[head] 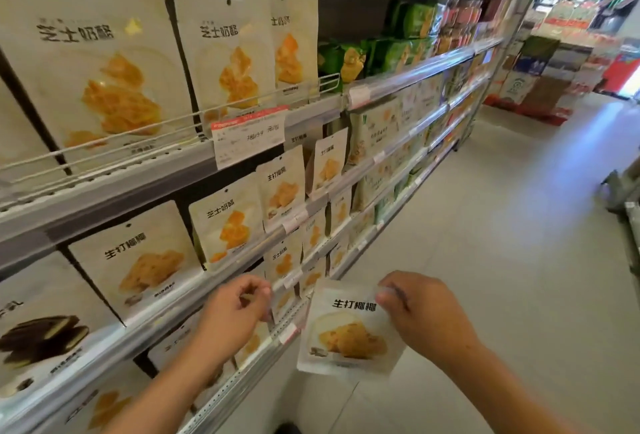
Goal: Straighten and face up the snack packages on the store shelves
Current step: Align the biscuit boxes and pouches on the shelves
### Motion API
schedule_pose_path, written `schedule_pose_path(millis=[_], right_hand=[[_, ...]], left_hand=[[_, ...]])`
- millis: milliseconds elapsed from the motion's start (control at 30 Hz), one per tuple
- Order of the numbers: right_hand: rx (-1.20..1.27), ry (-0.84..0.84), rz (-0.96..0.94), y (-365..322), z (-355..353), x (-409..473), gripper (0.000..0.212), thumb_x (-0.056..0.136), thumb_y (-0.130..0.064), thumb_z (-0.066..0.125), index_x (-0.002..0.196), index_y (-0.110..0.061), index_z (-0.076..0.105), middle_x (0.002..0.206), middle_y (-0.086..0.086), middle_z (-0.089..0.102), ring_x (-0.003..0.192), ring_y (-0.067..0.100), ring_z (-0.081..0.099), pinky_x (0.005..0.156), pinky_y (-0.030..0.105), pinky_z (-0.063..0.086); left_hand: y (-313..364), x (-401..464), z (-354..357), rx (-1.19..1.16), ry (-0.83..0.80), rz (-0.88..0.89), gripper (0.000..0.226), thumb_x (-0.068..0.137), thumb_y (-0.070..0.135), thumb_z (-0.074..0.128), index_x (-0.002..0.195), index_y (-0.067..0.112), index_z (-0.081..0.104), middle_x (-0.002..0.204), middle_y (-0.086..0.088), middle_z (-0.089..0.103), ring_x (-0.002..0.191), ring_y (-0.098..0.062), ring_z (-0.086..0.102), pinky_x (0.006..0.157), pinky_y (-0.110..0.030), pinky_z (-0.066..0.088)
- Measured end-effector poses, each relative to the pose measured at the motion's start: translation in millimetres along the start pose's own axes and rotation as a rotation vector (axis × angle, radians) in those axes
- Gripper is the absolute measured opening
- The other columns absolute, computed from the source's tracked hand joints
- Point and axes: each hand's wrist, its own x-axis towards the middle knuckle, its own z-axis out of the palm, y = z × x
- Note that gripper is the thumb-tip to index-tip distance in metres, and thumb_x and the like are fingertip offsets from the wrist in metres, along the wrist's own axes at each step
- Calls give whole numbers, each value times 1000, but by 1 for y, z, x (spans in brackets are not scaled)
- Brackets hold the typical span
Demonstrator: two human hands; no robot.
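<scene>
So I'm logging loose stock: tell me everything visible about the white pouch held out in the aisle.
The white pouch is a flat, glossy, plastic-looking packet with black Chinese characters across its top and a picture of golden, crumbly pieces below. It faces the camera, slightly tilted, off the shelves and over the floor. The right hand pinches its upper right corner; the left hand does not touch it.

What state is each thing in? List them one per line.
Right hand: pinches the top corner of a white snack pouch, off the shelf.
White snack pouch: held in the air, front facing the camera, tilted.
Left hand: fingers curled at the lower shelf edge; grip unclear.
Cheese pouches on the top shelf: upright, fronts out.
Price tag: hangs from the shelf rail.
</scene>
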Motion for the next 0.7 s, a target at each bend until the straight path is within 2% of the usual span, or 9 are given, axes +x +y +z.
schedule_pose_path(millis=[133,200,300,400,433,500,567,633,700], right_hand=[[-43,0,-27,27,-2,61,16,97,-33,52,87,-31,64,78,-17,59,72,4,54,60,12,36],[-65,-11,-44,37,-4,90,16,96,-32,53,89,-27,67,79,-17,60,72,5,54,61,12,38],[-67,-17,-90,47,-2,135,16,96,-31,54,91,-24,68,82,-16,63,72,6,55,63,17,44],[-53,-50,-136,51,2,173,15,97,-33,54,93,-28,68,81,-17,60,71,4,53,61,10,37],[-57,-63,-156,52,4,186,14,97,-33,54,92,-29,67,79,-18,58,70,3,52,61,8,34],[-30,-97,-210,51,7,212,15,97,-31,54,85,-30,64,74,-19,56,68,4,52,58,8,33],[21,-122,-281,49,11,235,19,97,-27,55,78,-28,62,71,-15,58,66,8,55,55,11,36],[52,-135,-382,48,14,255,16,96,-22,57,82,-22,65,72,-9,60,65,9,54,56,11,36],[70,-196,-462,48,18,275,13,96,-25,56,88,-21,65,73,-10,57,65,3,49,57,10,31]], left_hand=[[10,91,23,-42,109,16,27,94,25,59,88,51,60,90,8,69,60,-3,62,51,-22,46],[20,125,27,21,146,61,26,94,25,59,95,51,55,103,13,61,67,-1,60,51,-17,43],[32,163,22,159,221,174,26,93,21,58,107,42,52,121,16,43,85,1,57,69,-21,48],[33,184,11,262,334,140,37,92,18,56,128,29,51,137,3,39,88,-9,59,79,-31,51],[31,189,6,298,358,74,47,92,19,57,137,26,45,132,-5,47,85,-14,61,79,-33,52],[26,197,-3,436,379,-90,62,92,22,58,148,22,31,90,-6,65,69,-18,62,64,-33,53],[23,200,-9,575,406,-190,51,94,29,55,142,18,42,61,2,58,55,-11,54,49,-26,40],[26,201,-14,662,433,-248,28,97,33,49,119,19,59,68,1,61,61,-13,54,54,-26,39],[33,203,-16,672,463,-290,22,99,32,47,109,20,63,88,-5,68,80,-22,62,67,-30,47]])
